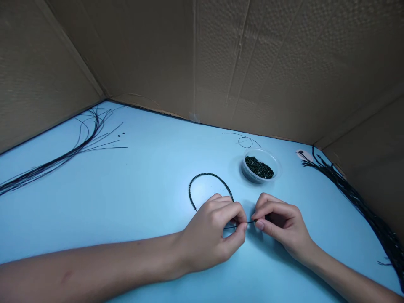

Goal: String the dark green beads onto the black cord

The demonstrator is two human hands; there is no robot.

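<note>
Where pinched between left hand and right hand fingers low over the blue counter: beaded cord, looped, probably light, limp, slippery; best held by bare end. Bead cup nearby.

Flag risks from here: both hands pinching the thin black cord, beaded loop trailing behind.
1. The beaded black strand arcs loose behind the left hand; if the pinch slips, beads could slide off.
2. The right hand works close to the clear plastic cup of dark beads; a knock may spill it onto the light blue table.
</note>
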